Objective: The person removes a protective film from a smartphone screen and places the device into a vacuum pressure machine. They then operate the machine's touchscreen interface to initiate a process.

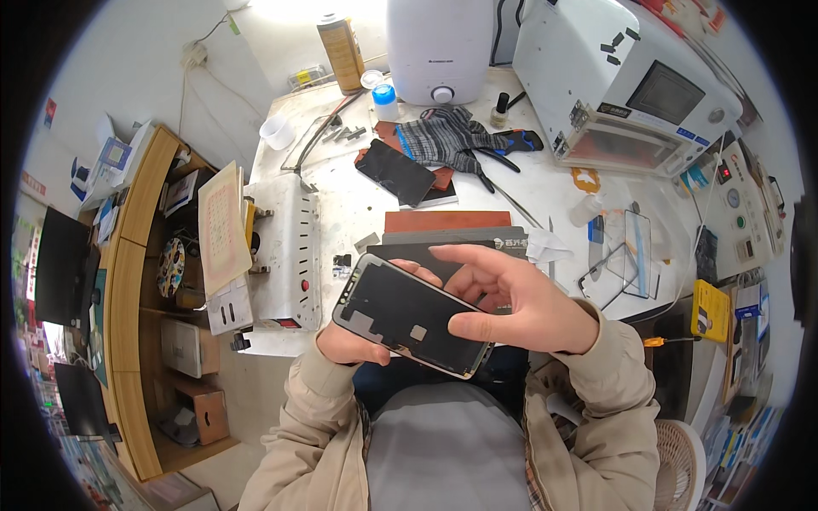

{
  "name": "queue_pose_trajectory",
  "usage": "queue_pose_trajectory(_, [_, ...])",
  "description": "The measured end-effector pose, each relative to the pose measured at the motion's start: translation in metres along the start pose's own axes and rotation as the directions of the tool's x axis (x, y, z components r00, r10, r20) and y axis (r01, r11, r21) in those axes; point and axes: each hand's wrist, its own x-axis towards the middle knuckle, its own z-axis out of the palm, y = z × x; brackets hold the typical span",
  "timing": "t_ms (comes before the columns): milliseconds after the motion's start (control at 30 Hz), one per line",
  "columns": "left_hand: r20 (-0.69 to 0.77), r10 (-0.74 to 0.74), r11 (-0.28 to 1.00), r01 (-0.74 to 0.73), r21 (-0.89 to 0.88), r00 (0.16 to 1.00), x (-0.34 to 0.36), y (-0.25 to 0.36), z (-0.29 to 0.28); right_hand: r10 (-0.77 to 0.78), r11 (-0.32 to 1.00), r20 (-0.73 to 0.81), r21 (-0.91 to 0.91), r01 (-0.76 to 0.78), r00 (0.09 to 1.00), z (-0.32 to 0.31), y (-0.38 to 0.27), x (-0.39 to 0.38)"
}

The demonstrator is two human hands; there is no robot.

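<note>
A phone screen (pixel 405 311), its black back side up with silvery patches and a thin light rim, is held tilted in front of my body. My left hand (pixel 351 342) is closed around its left end, thumb on the near edge and fingertips showing past the far edge. My right hand (pixel 520 307) lies over the right part, its thumb against the black back. The index finger stretches out above the screen, and the other fingers curl at the far edge, partly hidden. Beneath the hands, a dark grey mat (pixel 452 247) lies on the white table.
A white machine with a red switch (pixel 290 255) stands left. Farther back lie a dark phone screen (pixel 396 173), a grey knitted glove (pixel 443 140) and pliers (pixel 494 162). Thin glass frames (pixel 609 272) and a crumpled tissue (pixel 548 247) lie right, below a large white machine (pixel 630 94).
</note>
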Motion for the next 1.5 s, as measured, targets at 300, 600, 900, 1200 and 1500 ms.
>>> queue_pose_trajectory(300, [0.039, -0.14, 0.99, 0.139, 0.024, 0.989, 0.004, 0.008, 0.002, 0.014, 0.999, 0.088, 0.043, -0.017, 0.996, 0.007, 0.02, 0.013])
queue_pose_trajectory(600, [0.057, -0.114, 0.993, 0.113, 0.025, 0.992, 0.003, 0.001, -0.005, 0.048, 0.995, 0.1, 0.087, -0.057, 0.994, 0.01, 0.014, 0.013])
queue_pose_trajectory(900, [0.099, -0.135, 0.991, 0.132, 0.038, 0.986, 0.003, 0.001, -0.007, 0.022, 0.983, 0.09, 0.179, -0.038, 0.996, 0.012, 0.018, 0.011])
queue_pose_trajectory(1200, [0.195, 0.123, 0.984, -0.094, -0.152, 0.973, 0.004, -0.008, -0.023, 0.09, 0.78, 0.354, 0.556, -0.287, 0.931, -0.007, 0.055, 0.002])
queue_pose_trajectory(1500, [0.505, 0.24, 0.928, -0.043, -0.37, 0.829, 0.021, -0.019, -0.016, -0.243, 0.65, 0.583, 0.691, -0.316, 0.775, 0.04, 0.069, 0.007])
